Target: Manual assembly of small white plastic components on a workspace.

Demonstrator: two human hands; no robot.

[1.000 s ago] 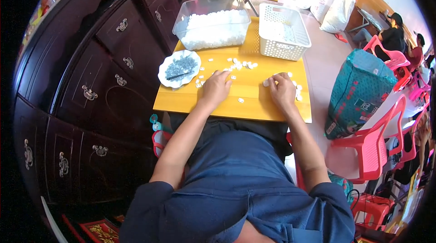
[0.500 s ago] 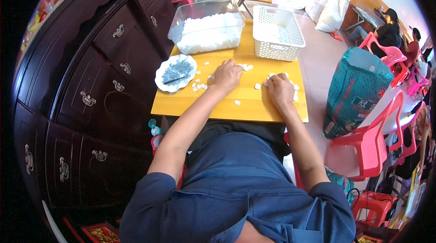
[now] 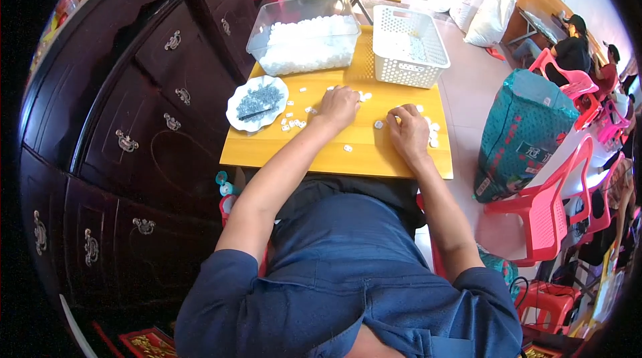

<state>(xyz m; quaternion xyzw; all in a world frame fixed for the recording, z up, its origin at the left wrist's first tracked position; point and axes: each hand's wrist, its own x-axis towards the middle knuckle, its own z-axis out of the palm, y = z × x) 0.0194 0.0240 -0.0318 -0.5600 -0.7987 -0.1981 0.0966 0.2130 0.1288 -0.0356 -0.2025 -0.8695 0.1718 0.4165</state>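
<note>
Both hands have slid slightly toward twelve o'clock since the earlier frame. On the yellow wooden tabletop (image 3: 374, 157), the left hand (image 3: 338, 107) lies palm down with curled fingers over small white plastic pieces (image 3: 294, 123) (whether it grips one I cannot tell). At three o'clock from it, the right hand (image 3: 409, 132) pinches a white piece. A white plate of grey parts (image 3: 257, 102) sits at nine o'clock; a clear plastic tub (image 3: 304, 40) and white mesh basket (image 3: 408, 47) stand at twelve.
</note>
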